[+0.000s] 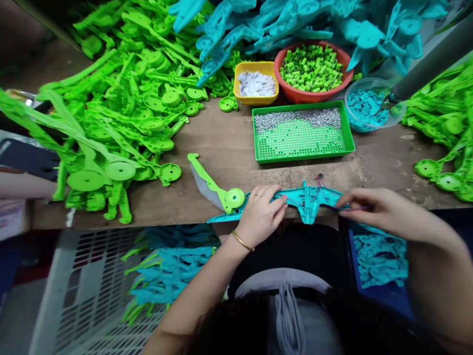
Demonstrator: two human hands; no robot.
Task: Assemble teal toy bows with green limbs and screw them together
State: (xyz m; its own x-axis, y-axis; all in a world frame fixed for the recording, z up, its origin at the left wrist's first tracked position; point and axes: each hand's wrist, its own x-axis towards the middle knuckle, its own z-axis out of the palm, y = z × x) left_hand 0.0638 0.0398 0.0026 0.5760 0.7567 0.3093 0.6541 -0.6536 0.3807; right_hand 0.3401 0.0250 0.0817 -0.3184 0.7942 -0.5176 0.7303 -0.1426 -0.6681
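A long teal plastic half-shell (309,202) lies along the table's front edge. Its left end joins a lime-green arm (212,185) with a round hub and a translucent grey blade. My left hand (261,209) is closed over the shell's left part, fingers pressing on it. Thin dark red and purple wires (322,186) run over the shell, and a small dark end pokes past its upper edge. At the right tip, my right hand (375,209) is closed with its fingertips on a thin purple wire; part of the grip is hidden.
Lime-green parts (148,103) pile up on the left, teal shells (266,22) at the back. A green tray (305,157) holds small metal screws. Near it stand a yellow bowl (254,100), a red bowl (314,93) and a clear tub (375,127). Below are a pale crate (79,276) and blue bin (384,296).
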